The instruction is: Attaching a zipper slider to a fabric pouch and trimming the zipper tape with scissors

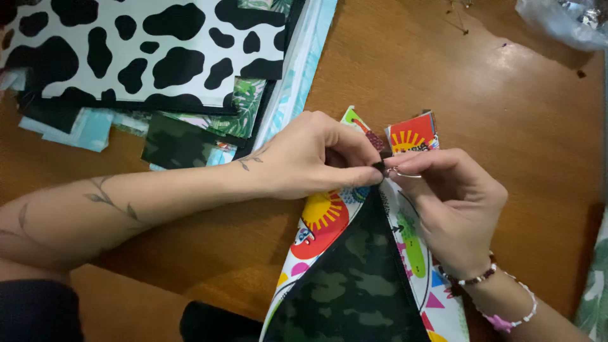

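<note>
My left hand [315,155] pinches the small black zipper end [379,166] of a colourful printed fabric pouch with a dark camouflage lining [354,278], thumb and forefinger closed tight on it. My right hand [446,202] meets it from the right, fingertips narrowed on a thin silver wire ring [400,173] just beside that zipper end, so the two hands touch at the pouch's far tip. The pouch lies open on the brown wooden bench [494,107], spreading toward me from the hands, its sun-and-shape print on both sides and the camouflage lining showing in the middle. My right wrist wears beaded bracelets [500,304].

Far to the left sits a stack of flat fabric pieces [209,120] in green leaf, pale blue and dark camouflage prints, topped by a large black-and-white cow-print panel [145,50]. In the far right corner lies a crumpled clear plastic bag [557,22], well apart from my hands. A strip of green leafy fabric [595,285] shows at the right edge.
</note>
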